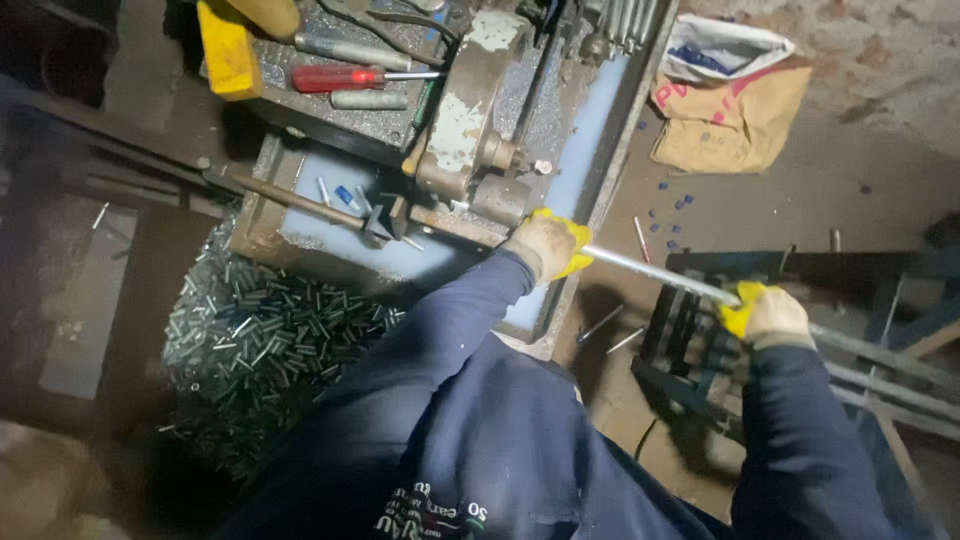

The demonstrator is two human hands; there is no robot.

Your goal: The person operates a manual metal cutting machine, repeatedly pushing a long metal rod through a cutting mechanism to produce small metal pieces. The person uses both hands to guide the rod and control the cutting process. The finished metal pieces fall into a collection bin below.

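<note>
A long grey metal rod (655, 272) runs from the lower right up into a worn metal machine (470, 120). My left hand (545, 243), in a yellow and grey glove, is closed around the rod right beside the machine. Further back along the same rod, my right hand (765, 312), gloved the same way, grips it above a dark metal rack (690, 330). Both arms wear dark blue sleeves.
A heap of several short cut metal pieces (265, 335) lies left of my body. On the machine top rest a red-handled screwdriver (335, 77) and a yellow block (228, 50). A brown sack (730, 115) lies on the floor at the upper right. More rods (890, 385) lie at right.
</note>
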